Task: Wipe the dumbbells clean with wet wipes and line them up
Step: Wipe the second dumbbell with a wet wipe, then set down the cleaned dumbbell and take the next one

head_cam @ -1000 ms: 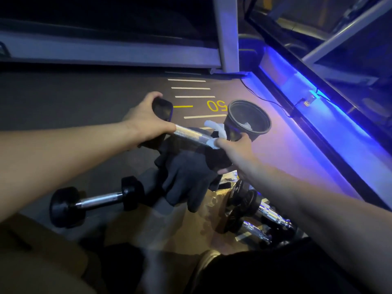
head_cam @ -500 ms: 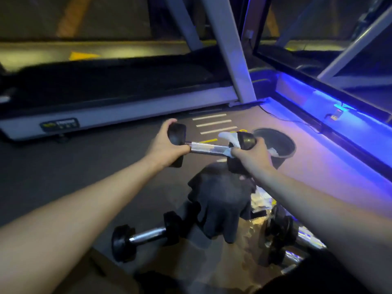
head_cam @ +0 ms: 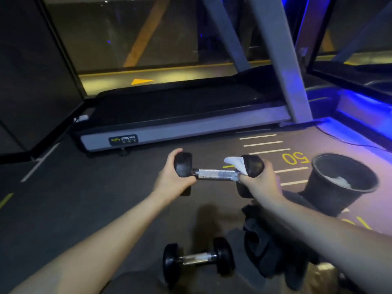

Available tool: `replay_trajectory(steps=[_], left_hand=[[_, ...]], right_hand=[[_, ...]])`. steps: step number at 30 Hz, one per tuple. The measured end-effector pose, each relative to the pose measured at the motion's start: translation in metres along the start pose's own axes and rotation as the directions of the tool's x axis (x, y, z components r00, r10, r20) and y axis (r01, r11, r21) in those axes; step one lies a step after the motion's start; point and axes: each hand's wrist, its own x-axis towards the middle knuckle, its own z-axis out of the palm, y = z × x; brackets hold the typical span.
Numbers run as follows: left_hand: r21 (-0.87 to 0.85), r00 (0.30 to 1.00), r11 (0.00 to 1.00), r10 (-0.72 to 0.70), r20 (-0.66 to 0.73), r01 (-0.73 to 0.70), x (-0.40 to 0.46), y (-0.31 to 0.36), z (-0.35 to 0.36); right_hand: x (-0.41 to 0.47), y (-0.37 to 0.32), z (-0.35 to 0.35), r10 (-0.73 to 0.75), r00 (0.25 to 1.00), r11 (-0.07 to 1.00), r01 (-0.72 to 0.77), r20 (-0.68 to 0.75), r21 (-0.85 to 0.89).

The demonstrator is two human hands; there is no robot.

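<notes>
I hold a black dumbbell (head_cam: pixel 216 174) with a chrome handle level above the floor. My left hand (head_cam: pixel 172 178) grips its left head. My right hand (head_cam: pixel 259 182) wraps around the right head and presses a white wet wipe (head_cam: pixel 236 164) against it, where the handle meets the head. A second black dumbbell (head_cam: pixel 198 258) lies on the floor below, between my forearms.
A black bin (head_cam: pixel 339 183) with white wipes inside stands at the right. A treadmill (head_cam: pixel 180 115) runs across the floor ahead. Dark gloves (head_cam: pixel 261 247) lie under my right forearm. Floor markings with "50" (head_cam: pixel 294 158) sit beyond the held dumbbell.
The view has tilted up and the held dumbbell has levelled out. My right hand with the wipe has slid from the handle's end onto the right head.
</notes>
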Motion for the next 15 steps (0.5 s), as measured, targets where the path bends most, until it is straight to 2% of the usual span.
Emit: replay_trajectory(steps=[5, 10, 15], left_hand=[[0.14, 0.993, 0.984, -0.117, 0.017, 0.113, 0.017, -0.074, -0.01], [0.132, 0.949, 0.943, -0.313, 0.04, 0.306, 0.02, -0.157, 0.002], [0.152, 0.912, 0.907, -0.405, 0.059, 0.393, 0.023, -0.217, 0.023]], right_hand=[[0.009, 0.02, 0.067, 0.075, 0.989, 0.995, -0.065, 0.131, -0.083], [0.02, 0.061, 0.131, 0.135, 0.963, 0.976, -0.088, 0.231, -0.201], [0.025, 0.102, 0.169, 0.23, 0.925, 0.94, -0.13, 0.303, -0.315]])
